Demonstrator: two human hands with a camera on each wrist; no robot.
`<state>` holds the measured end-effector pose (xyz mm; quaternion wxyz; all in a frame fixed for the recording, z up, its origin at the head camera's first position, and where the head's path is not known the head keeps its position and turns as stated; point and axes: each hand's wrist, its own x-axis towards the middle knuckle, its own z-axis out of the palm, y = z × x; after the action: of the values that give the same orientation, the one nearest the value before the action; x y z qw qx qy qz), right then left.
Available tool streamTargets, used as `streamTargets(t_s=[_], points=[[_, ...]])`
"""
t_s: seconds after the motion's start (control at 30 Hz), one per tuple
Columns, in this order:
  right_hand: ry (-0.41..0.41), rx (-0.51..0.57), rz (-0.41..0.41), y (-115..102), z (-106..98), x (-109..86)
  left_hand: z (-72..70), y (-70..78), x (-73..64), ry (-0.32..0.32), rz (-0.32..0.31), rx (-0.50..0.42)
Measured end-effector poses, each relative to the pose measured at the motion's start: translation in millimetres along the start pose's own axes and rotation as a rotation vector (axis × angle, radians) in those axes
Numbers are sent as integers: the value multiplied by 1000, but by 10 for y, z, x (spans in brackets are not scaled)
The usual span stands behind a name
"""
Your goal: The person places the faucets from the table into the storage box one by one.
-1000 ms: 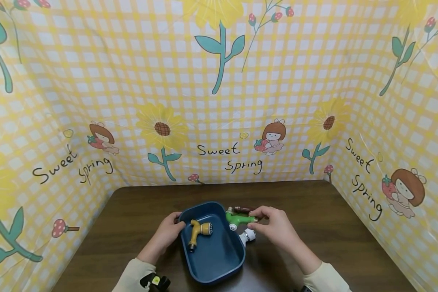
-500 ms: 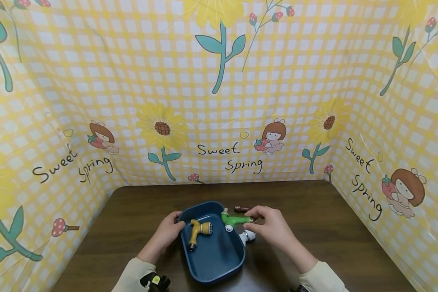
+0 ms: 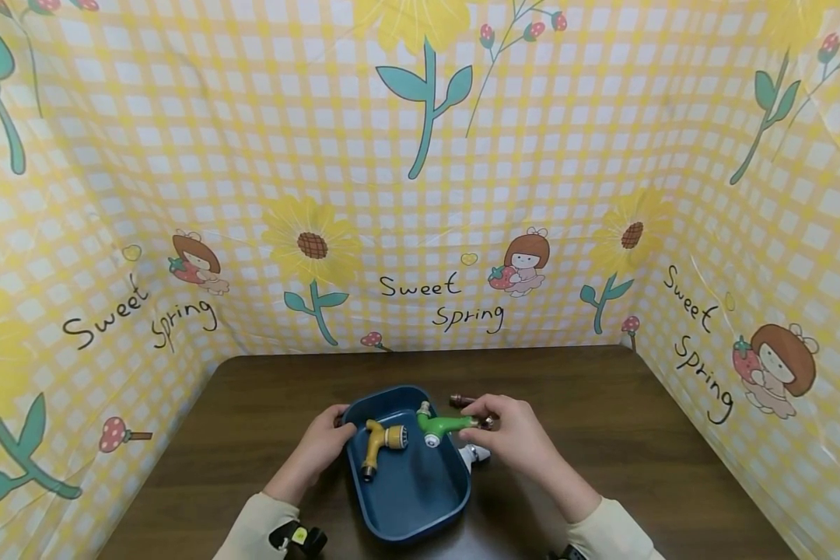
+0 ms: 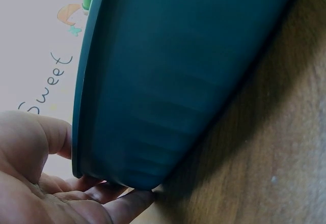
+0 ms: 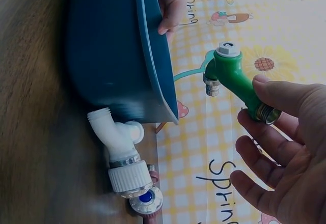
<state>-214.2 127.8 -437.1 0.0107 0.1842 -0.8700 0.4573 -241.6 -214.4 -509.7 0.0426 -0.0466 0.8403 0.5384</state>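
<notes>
A dark blue plastic basin (image 3: pixel 420 494) stands on the table. At its left rim my left hand (image 3: pixel 325 440) grips it, thumb over the edge and fingers against the outer wall in the left wrist view. Inside the basin lies a yellow faucet (image 3: pixel 375 453). My right hand (image 3: pixel 516 429) pinches a green faucet (image 5: pixel 232 76) by its threaded end, between thumb and fingertips. The green faucet is held above the basin's right side, its white cap and small metal nozzle showing in the right wrist view.
A white faucet (image 5: pixel 117 142) lies on the table against the basin's right side. Behind it is a dark red-brown faucet (image 3: pixel 460 400), partly hidden by the right hand. A checked cloth (image 3: pixel 420 218) hangs around the wooden table (image 3: pixel 280 389).
My right hand has moved left, carrying the green faucet from the basin's right rim to over its inside. The left hand and the basin have stayed in place.
</notes>
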Motion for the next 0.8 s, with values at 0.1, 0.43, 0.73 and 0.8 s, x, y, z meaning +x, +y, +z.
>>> streamTargets(t_s=[0.1,0.43,0.73,0.8], points=[[-10,-7,-13,-3,12,12,0,8,-2,-2,3,-3],[-29,-25,-62,-8,109,68,6,-11,16,5,-6,-1],[-57,-24,-52,-21,186,85,5,-9,18,8,-2,5],[-61,-29,-55,-31,197,88,5,-6,14,9,-1,6]])
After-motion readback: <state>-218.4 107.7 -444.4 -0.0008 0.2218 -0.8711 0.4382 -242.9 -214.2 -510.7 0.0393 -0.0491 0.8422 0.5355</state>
